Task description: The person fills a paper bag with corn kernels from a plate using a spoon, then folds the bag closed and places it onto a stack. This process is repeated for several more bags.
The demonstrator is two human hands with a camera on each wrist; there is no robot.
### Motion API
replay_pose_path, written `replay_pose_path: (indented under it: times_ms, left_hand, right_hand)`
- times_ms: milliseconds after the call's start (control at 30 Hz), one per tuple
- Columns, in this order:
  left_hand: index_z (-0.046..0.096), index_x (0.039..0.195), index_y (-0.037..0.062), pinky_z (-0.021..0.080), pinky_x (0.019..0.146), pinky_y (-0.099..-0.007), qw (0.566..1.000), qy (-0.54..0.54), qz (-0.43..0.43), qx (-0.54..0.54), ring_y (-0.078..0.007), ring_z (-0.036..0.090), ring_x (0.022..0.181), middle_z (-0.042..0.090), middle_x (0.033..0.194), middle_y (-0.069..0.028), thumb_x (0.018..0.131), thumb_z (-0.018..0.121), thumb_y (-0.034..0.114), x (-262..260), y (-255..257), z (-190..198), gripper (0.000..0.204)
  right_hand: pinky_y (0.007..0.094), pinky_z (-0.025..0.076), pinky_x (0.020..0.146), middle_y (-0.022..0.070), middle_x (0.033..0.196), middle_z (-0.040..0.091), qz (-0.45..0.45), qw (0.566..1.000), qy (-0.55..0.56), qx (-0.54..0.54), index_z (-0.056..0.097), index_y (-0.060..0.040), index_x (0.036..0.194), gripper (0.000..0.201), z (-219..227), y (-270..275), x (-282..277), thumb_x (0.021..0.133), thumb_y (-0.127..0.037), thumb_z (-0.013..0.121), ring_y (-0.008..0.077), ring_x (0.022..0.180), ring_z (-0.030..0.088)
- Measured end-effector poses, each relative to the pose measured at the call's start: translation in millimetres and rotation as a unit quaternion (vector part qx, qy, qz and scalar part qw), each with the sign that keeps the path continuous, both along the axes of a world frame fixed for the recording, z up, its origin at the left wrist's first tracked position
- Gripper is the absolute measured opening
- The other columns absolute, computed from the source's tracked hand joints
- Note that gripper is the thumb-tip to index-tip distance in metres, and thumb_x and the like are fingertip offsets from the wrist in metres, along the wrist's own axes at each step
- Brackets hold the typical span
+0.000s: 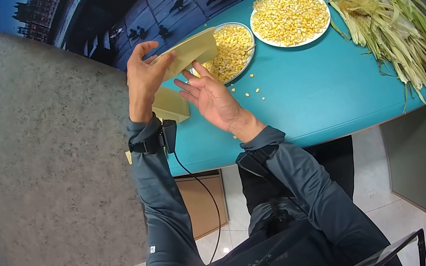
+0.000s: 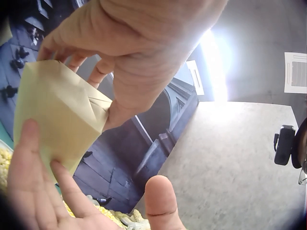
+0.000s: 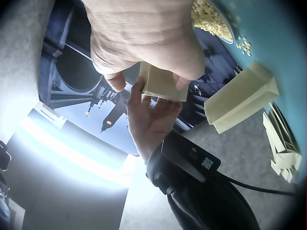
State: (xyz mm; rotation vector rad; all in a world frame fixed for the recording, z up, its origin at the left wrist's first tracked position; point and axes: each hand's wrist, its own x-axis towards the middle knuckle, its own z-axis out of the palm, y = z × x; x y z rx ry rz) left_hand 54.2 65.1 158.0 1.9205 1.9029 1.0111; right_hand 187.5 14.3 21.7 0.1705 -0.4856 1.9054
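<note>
My left hand pinches one end of a pale yellow paper bag, raised over the table's left part. In the left wrist view, this end of the paper bag shows folded creases beside the thumb. My right hand is below the bag with its palm turned up. Its fairly straight fingertips rest against the bag's side. Behind the raised bag, a plate of loose corn kernels is partly covered. A second paper bag stands on the table near the left wrist.
A fuller plate of kernels is at the back of the teal table. Corn husks heap along the right side. Stray kernels lie near the nearer plate. Flat folded paper bags lie beside the standing bag. A cable hangs from the left wrist.
</note>
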Motion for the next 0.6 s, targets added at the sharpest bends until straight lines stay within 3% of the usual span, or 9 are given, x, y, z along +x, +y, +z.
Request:
replay_pose_path:
  times_ms: [333, 400, 600]
  left_hand:
    - [0.070, 0.127, -0.0001, 0.059, 0.095, -0.0409, 0.999, 0.011, 0.012, 0.033, -0.0308, 0.071, 0.119, 0.075, 0.121, -0.0160, 0.082, 0.091, 0.033, -4, 5, -6, 0.060]
    - [0.070, 0.127, -0.0005, 0.060, 0.095, -0.0412, 0.999, 0.014, 0.019, 0.039, -0.0310, 0.071, 0.120, 0.075, 0.122, -0.0165, 0.082, 0.091, 0.033, -5, 5, -8, 0.060]
    - [0.069, 0.127, -0.0028, 0.061, 0.092, -0.0404, 0.999, 0.003, 0.014, 0.040, -0.0324, 0.070, 0.124, 0.074, 0.119, -0.0236, 0.082, 0.091, 0.032, 3, -3, -9, 0.061]
  right_hand:
    - [0.0429, 0.028, 0.128, 0.0140, 0.174, 0.022, 0.000, 1.000, 0.002, -0.001, 0.006, -0.0118, 0.176, 0.097, 0, 3, -2, 0.100, -0.028, 0.065, 0.0288, 0.158, 0.036]
    - [0.0426, 0.028, 0.128, 0.0120, 0.173, 0.026, -0.006, 1.000, 0.006, -0.007, 0.011, -0.0123, 0.175, 0.093, 1, 3, -2, 0.100, -0.028, 0.065, 0.0283, 0.157, 0.037]
    - [0.0437, 0.025, 0.128, 0.0066, 0.173, 0.033, 0.003, 0.999, 0.030, 0.011, 0.008, -0.0153, 0.176, 0.094, 2, 18, -4, 0.101, -0.023, 0.064, 0.0226, 0.155, 0.038]
